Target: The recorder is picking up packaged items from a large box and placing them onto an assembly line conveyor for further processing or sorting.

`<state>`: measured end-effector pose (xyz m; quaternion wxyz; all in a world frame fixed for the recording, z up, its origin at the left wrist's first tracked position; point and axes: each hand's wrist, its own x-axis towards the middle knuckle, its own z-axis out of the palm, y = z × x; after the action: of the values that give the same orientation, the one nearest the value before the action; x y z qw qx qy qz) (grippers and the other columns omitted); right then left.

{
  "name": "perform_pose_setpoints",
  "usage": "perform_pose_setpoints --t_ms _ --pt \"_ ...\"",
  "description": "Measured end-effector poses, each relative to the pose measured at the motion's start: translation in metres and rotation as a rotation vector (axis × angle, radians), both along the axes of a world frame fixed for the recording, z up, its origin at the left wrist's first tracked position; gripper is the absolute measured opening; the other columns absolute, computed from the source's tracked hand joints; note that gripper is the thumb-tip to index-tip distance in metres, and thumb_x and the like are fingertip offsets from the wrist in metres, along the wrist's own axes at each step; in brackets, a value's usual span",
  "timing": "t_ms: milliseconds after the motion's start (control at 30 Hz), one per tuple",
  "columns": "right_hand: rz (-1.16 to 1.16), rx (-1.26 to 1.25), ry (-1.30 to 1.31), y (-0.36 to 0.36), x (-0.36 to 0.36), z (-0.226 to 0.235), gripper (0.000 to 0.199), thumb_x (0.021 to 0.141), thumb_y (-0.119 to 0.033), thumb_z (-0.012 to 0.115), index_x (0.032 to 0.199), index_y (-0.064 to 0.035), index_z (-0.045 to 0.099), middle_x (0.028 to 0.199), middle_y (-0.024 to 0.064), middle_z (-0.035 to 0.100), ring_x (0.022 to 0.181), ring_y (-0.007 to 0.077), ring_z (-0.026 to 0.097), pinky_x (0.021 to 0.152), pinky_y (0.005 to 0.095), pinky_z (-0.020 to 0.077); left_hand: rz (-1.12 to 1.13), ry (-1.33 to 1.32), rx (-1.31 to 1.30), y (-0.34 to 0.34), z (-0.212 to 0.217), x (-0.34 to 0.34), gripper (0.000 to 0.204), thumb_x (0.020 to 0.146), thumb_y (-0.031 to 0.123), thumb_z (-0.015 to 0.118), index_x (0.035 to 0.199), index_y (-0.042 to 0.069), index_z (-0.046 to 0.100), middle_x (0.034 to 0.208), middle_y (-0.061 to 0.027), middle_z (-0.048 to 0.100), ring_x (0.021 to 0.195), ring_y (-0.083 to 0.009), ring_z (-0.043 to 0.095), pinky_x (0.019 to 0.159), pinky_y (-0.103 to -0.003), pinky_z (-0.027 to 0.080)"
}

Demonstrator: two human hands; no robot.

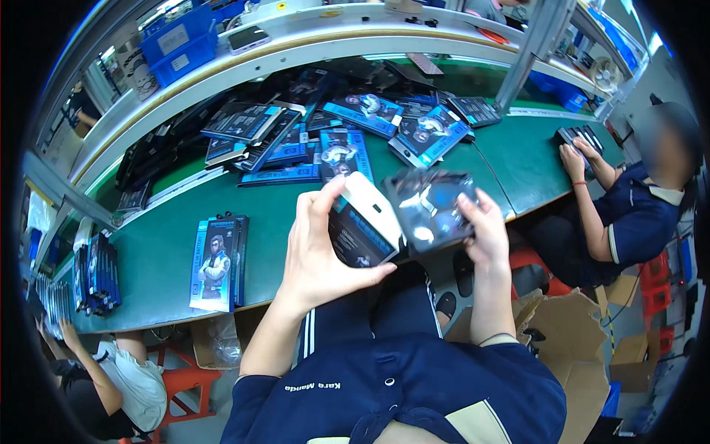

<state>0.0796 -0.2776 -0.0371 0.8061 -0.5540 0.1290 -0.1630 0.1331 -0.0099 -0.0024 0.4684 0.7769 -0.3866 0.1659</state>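
Note:
My left hand point(309, 248) grips a dark printed cardboard box point(362, 237) between thumb and fingers; a white inner flap stands at its upper end. In my right hand point(488, 229) is a clear-and-black plastic tray point(427, 211), pinched at its right edge. The tray lies just right of the box, close to its end; a slight blur hides what sits inside it. Both are held over the table's front edge. Beyond them on the green table point(288, 211), a blue printed box point(346, 152) lies nearest my hands.
A large heap of similar boxes point(251, 122) spreads along the back under a shelf point(296, 42). Upright boxes point(214, 263) stand at the left, with a stack point(96, 274) farther left. Co-workers sit at both sides, one handling boxes point(580, 140). A torn carton point(569, 340) stands at my right.

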Motion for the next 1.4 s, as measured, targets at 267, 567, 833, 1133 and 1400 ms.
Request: perform_pose_setpoints --t_ms 267,567,833,1133,1400 --pt "-0.179 0.119 -0.246 0.046 -0.003 0.036 0.012 0.095 -0.010 0.061 0.105 -0.0035 0.060 0.090 0.0028 0.066 0.064 0.0097 0.065 0.046 0.0229 0.0538 -0.161 -0.128 -0.132 0.019 0.001 0.001 0.113 0.045 0.027 0.094 0.140 0.009 0.036 0.128 -0.0191 0.046 0.118 -0.0367 0.049 0.094 -0.045 0.045" --pt "0.109 -0.577 -0.328 0.028 -0.026 0.090 0.051 0.080 0.005 0.073 0.128 0.0071 0.055 0.110 0.0088 0.067 0.100 0.0127 0.063 0.090 0.0259 0.0490 -0.076 -0.194 0.233 0.028 0.010 -0.003 0.127 0.045 0.045 0.093 0.147 -0.001 0.034 0.127 -0.0193 0.053 0.114 -0.0347 0.054 0.098 -0.044 0.041" --pt "-0.215 -1.098 -0.497 0.078 -0.010 0.100 0.053 0.081 0.003 0.072 0.130 0.0026 0.054 0.116 0.0120 0.066 0.100 0.0162 0.067 0.087 0.0268 0.0518 0.256 -0.352 0.313 0.011 -0.002 -0.006 0.128 0.043 0.039 0.091 0.148 0.000 0.030 0.119 -0.0136 0.057 0.104 -0.0308 0.056 0.089 -0.042 0.039" --pt "0.091 -1.202 -0.655 0.102 -0.005 0.082 0.040 0.080 -0.007 0.074 0.118 0.0009 0.061 0.090 0.0168 0.065 0.082 0.0336 0.066 0.071 0.0371 0.0531 0.097 -0.193 -0.151 -0.004 -0.001 -0.004 0.115 0.045 0.035 0.091 0.143 0.004 0.038 0.120 -0.0156 0.057 0.104 -0.0343 0.057 0.089 -0.044 0.043" --pt "0.351 -1.023 -0.647 0.092 0.015 0.073 0.017 0.091 -0.011 0.061 0.101 -0.0026 0.071 0.125 0.0174 0.053 0.103 0.0301 0.058 0.094 0.0387 0.0460 0.214 0.115 -0.487 -0.010 -0.036 -0.013 0.099 0.055 0.032 0.096 0.127 0.006 0.033 0.121 -0.0190 0.050 0.108 -0.0280 0.059 0.088 -0.038 0.050"
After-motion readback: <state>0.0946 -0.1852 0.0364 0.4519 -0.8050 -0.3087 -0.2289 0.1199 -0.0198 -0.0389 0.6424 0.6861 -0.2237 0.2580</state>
